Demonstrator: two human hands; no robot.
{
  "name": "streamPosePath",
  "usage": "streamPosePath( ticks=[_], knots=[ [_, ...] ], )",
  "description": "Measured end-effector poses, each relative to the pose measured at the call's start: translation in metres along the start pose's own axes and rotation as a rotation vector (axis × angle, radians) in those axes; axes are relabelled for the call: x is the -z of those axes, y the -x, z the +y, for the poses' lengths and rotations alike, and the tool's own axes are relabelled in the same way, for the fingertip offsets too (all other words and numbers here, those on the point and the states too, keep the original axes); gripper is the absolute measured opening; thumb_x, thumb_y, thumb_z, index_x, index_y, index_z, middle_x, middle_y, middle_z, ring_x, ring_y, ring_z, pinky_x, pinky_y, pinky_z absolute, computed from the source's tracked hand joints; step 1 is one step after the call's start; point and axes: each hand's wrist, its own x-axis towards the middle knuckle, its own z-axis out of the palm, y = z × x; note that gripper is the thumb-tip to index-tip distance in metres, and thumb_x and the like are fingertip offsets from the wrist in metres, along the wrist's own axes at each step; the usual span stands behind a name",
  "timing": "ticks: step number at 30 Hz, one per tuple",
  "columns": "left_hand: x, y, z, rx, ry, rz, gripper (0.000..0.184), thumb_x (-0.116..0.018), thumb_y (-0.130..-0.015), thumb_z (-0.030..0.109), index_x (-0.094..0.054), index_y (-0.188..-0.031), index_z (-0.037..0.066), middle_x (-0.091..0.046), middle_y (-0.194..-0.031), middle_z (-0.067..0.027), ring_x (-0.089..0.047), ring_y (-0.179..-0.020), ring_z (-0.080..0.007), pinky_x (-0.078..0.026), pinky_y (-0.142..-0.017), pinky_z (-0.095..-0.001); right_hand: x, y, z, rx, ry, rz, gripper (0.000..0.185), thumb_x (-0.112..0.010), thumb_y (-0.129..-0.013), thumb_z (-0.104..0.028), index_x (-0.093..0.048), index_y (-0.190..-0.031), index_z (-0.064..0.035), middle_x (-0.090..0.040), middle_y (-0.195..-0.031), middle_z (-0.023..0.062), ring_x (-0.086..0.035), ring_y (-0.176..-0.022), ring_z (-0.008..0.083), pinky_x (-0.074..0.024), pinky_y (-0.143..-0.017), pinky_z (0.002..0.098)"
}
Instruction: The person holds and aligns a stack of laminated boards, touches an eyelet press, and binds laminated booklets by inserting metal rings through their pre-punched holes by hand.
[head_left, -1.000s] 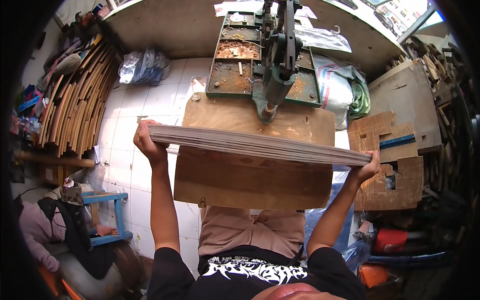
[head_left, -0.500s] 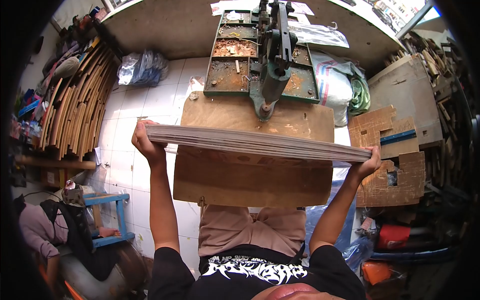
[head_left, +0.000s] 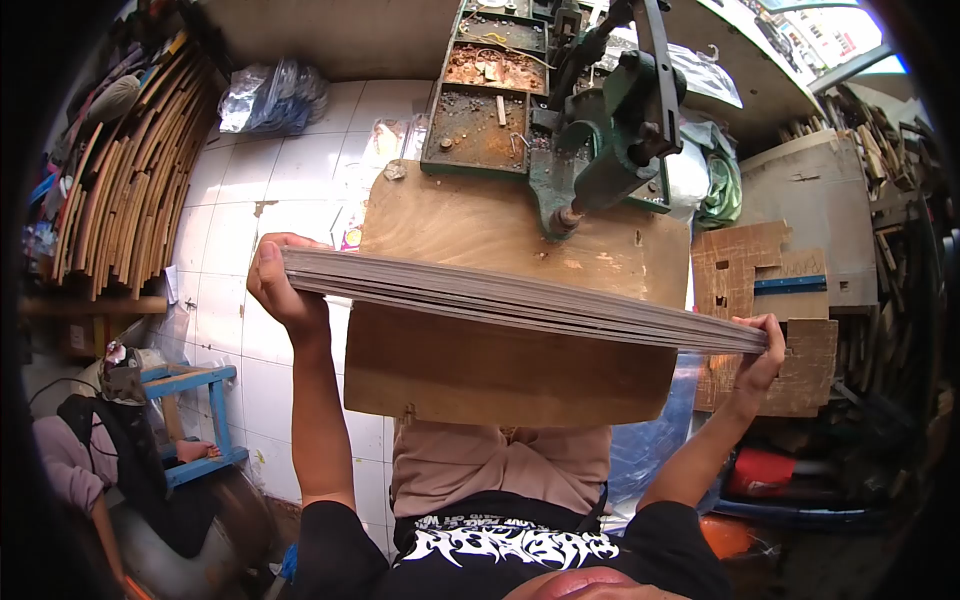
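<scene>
A stack of thin grey sheets (head_left: 520, 300), seen edge-on, spans the space before my chest, its right end lower than its left. My left hand (head_left: 285, 285) is closed round the left end, thumb near the edge facing me. At the other end, my right hand (head_left: 764, 350) grips the stack with its fingers bent over the edge. Below the sheets lies a wooden board (head_left: 500, 365), partly hidden by them. Beyond, a green hand-lever press (head_left: 600, 150) stands at the board's far side.
A compartment tray (head_left: 475, 130) with small metal bits flanks the press. Wooden strips (head_left: 120, 190) are piled at left. Cut-out brown boards (head_left: 740, 270) lean at right. A blue stool frame (head_left: 215, 420) and another person's arm (head_left: 105, 540) are at lower left.
The stack has tilted further, its right end dropping with my right hand, which also moved right. My view has shifted, so the press appears higher and further right.
</scene>
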Motion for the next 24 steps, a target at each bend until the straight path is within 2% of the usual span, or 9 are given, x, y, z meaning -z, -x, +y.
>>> streamPosePath(
  ticks=[1, 3, 6, 7, 9, 13, 17, 19, 24],
  knots=[
    [0.001, 0.0, -0.001, 0.007, 0.016, -0.004, 0.039, -0.035, -0.094, 0.034, -0.05, -0.08, 0.001, -0.052, -0.064, -0.0105, -0.055, -0.059, -0.0212, -0.052, -0.06, -0.0348, 0.003, -0.006, -0.01, -0.008, 0.013, -0.005, 0.034, -0.046, -0.093, -0.03, -0.056, -0.077, -0.0014, -0.058, -0.074, 0.0086, -0.059, -0.073, 0.0198, -0.0468, -0.079, 0.0349],
    [0.002, 0.001, -0.002, 0.006, -0.002, -0.001, 0.039, -0.034, -0.094, 0.034, -0.05, -0.08, 0.001, -0.052, -0.064, -0.0106, -0.055, -0.059, -0.0211, -0.052, -0.06, -0.0347, 0.001, -0.013, -0.045, 0.181, 0.661, -0.007, 0.033, -0.048, -0.095, -0.028, -0.061, -0.086, 0.0011, -0.061, -0.082, 0.0066, -0.057, -0.078, 0.0165, -0.045, -0.077, 0.0316],
    [-0.001, 0.002, 0.0, -0.002, -0.029, 0.015, 0.04, -0.033, -0.093, 0.035, -0.05, -0.08, 0.001, -0.053, -0.065, -0.011, -0.055, -0.06, -0.0209, -0.052, -0.06, -0.0345, -0.053, -0.008, -0.092, 0.421, 0.782, -0.147, 0.026, -0.052, -0.094, -0.021, -0.063, -0.094, 0.003, -0.063, -0.088, 0.0058, -0.056, -0.083, 0.0142, -0.0433, -0.077, 0.0285],
    [-0.001, 0.002, 0.0, -0.002, -0.045, 0.032, 0.04, -0.033, -0.093, 0.035, -0.049, -0.079, 0.001, -0.053, -0.065, -0.0113, -0.055, -0.06, -0.0208, -0.052, -0.06, -0.0345, -0.073, -0.008, -0.104, 0.418, 0.791, -0.147, 0.026, -0.052, -0.094, -0.021, -0.063, -0.094, 0.003, -0.063, -0.088, 0.0058, -0.056, -0.083, 0.0142, -0.0433, -0.077, 0.0285],
    [0.0, 0.001, -0.002, 0.014, -0.032, 0.033, 0.04, -0.033, -0.093, 0.035, -0.05, -0.079, 0.001, -0.054, -0.065, -0.0119, -0.056, -0.06, -0.0212, -0.052, -0.061, -0.0349, -0.116, -0.01, -0.119, 0.454, 0.871, -0.627, 0.018, -0.056, -0.091, -0.012, -0.062, -0.096, 0.0041, -0.063, -0.087, 0.0087, -0.058, -0.083, 0.0162, -0.0444, -0.077, 0.0276],
    [-0.001, 0.002, 0.001, 0.026, -0.074, 0.021, 0.042, -0.032, -0.093, 0.036, -0.05, -0.08, 0.001, -0.055, -0.067, -0.0127, -0.056, -0.061, -0.0214, -0.052, -0.063, -0.0351, -0.184, -0.02, -0.109, 0.458, 1.001, -1.126, 0.023, -0.062, -0.085, -0.011, -0.062, -0.105, 0.0006, -0.063, -0.087, 0.0134, -0.063, -0.08, 0.0259, -0.0481, -0.074, 0.0337],
    [-0.003, 0.001, 0.001, 0.007, -0.073, 0.088, 0.044, -0.031, -0.093, 0.033, -0.052, -0.075, -0.002, -0.059, -0.062, -0.0139, -0.057, -0.057, -0.0201, -0.047, -0.06, -0.0305, -0.208, -0.024, -0.078, 0.61, 1.133, -1.282, 0.03, -0.063, -0.084, -0.015, -0.059, -0.112, -0.0025, -0.063, -0.086, 0.0123, -0.062, -0.08, 0.0296, -0.0479, -0.073, 0.039],
    [0.002, 0.002, -0.002, 0.012, -0.08, 0.028, 0.042, -0.033, -0.093, 0.036, -0.051, -0.079, 0.001, -0.056, -0.069, -0.013, -0.056, -0.063, -0.0219, -0.051, -0.064, -0.0351, -0.211, -0.025, -0.069, 0.774, 1.181, -1.272, 0.034, -0.063, -0.085, -0.017, -0.055, -0.116, -0.0053, -0.063, -0.085, 0.0111, -0.061, -0.081, 0.0314, -0.047, -0.073, 0.0421],
    [0.003, 0.001, -0.002, 0.029, -0.072, 0.017, 0.042, -0.034, -0.093, 0.038, -0.051, -0.08, 0.002, -0.056, -0.069, -0.0132, -0.056, -0.064, -0.0227, -0.049, -0.063, -0.0349, -0.215, -0.026, -0.06, 0.789, 1.221, -1.305, 0.037, -0.062, -0.085, -0.015, -0.054, -0.12, -0.008, -0.063, -0.085, 0.0097, -0.062, -0.081, 0.0306, -0.0467, -0.074, 0.0418]
  ],
)
